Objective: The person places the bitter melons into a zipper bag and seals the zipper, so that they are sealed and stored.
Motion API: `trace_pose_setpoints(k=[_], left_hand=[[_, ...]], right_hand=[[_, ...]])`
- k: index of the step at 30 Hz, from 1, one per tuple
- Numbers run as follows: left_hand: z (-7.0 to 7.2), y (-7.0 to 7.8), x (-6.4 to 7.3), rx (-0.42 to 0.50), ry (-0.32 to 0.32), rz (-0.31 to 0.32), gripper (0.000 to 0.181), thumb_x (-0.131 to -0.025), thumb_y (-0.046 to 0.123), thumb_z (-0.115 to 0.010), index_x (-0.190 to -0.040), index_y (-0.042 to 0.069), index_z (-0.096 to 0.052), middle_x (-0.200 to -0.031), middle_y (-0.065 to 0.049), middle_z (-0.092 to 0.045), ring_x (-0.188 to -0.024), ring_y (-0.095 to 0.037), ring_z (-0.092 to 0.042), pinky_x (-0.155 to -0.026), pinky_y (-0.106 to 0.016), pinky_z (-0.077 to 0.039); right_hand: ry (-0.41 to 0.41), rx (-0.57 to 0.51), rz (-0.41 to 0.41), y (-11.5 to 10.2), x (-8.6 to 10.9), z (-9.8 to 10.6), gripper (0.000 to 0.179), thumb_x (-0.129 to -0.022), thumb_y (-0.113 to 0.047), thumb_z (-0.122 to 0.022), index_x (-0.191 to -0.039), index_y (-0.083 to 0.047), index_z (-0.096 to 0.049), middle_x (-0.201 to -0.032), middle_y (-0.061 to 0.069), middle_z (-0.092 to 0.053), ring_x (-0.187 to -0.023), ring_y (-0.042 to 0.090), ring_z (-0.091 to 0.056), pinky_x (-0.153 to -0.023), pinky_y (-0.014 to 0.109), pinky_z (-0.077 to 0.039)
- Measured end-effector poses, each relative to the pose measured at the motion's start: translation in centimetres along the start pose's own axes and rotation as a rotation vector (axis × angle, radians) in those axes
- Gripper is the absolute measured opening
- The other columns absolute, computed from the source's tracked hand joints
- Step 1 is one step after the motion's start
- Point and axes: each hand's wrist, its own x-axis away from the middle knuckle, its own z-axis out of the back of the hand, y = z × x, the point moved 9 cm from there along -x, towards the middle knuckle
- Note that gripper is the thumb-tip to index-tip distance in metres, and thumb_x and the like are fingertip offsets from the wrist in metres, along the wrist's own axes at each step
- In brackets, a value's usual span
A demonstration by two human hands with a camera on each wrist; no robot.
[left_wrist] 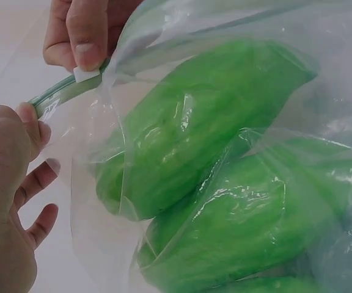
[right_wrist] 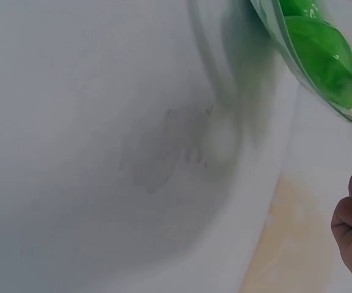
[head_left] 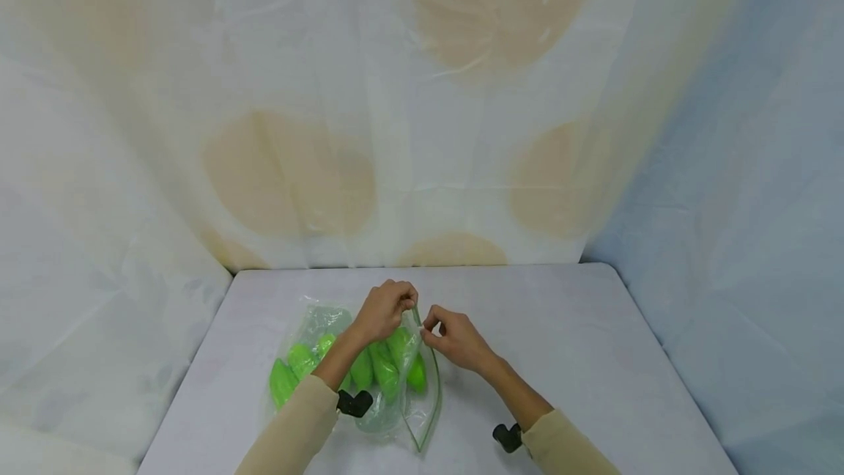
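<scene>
A clear slider zip bag (head_left: 422,427) lies on the table, its green-edged mouth toward the right. Inside are several long green fruit-like pieces (left_wrist: 206,122), smooth and shiny; their exact kind is unclear. My left hand (head_left: 389,308) pinches the far end of the zip strip between thumb and finger. Close beside it, my right hand (head_left: 459,341) pinches the small white slider (left_wrist: 85,75) on that strip. The left wrist view shows the left hand (left_wrist: 5,195) with its other fingers loosely bent. At the right edge of the right wrist view, a hand is partly cut off near the bag's rim.
A white-covered table (head_left: 560,343) spreads under the bag and to its right. Patterned cloth hangs behind the table (head_left: 422,196), with more cloth at the left and right sides. Black wrist cameras (head_left: 354,403) sit on both wrists.
</scene>
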Motion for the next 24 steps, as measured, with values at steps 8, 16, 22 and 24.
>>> trace_pose_setpoints(k=[8,16,22,24], left_hand=[[0.5,-0.6,0.1,0.016,0.019,0.008,0.012,-0.098,0.020,-0.060,-0.086,0.022,-0.057,-0.080,0.001,-0.059,-0.076,-0.016,-0.046,-0.076,-0.039,-0.038],[1.8,-1.5,0.2,0.054,0.068,0.039,0.013,-0.098,0.017,-0.060,-0.086,0.021,-0.056,-0.082,0.003,-0.060,-0.076,-0.017,-0.047,-0.076,-0.039,-0.037],[2.4,-1.5,0.2,0.054,0.083,0.027,0.012,-0.097,0.013,-0.061,-0.088,0.019,-0.059,-0.083,0.005,-0.061,-0.076,-0.016,-0.049,-0.074,-0.038,-0.039],[2.6,-1.5,0.2,0.055,0.090,0.028,0.010,-0.097,0.013,-0.061,-0.089,0.019,-0.059,-0.084,0.003,-0.063,-0.076,-0.016,-0.049,-0.074,-0.038,-0.039]], right_hand=[[-0.042,-0.026,-0.010,0.3,1.2,-0.8,0.004,-0.098,-0.024,-0.063,-0.095,-0.023,-0.061,-0.081,-0.008,-0.065,-0.054,0.003,-0.042,-0.050,0.022,-0.039],[-0.071,-0.010,-0.001,0.2,2.6,-1.1,0.005,-0.097,-0.023,-0.064,-0.094,-0.024,-0.061,-0.082,-0.010,-0.064,-0.053,0.002,-0.042,-0.049,0.021,-0.039],[-0.085,-0.026,-0.014,0.1,3.4,-1.1,0.005,-0.097,-0.024,-0.065,-0.093,-0.023,-0.062,-0.070,-0.001,-0.057,-0.054,0.004,-0.042,-0.048,0.021,-0.038],[-0.090,-0.030,-0.022,0.1,3.5,-1.1,0.005,-0.097,-0.024,-0.065,-0.093,-0.023,-0.062,-0.068,-0.001,-0.055,-0.055,0.006,-0.042,-0.048,0.022,-0.037]])
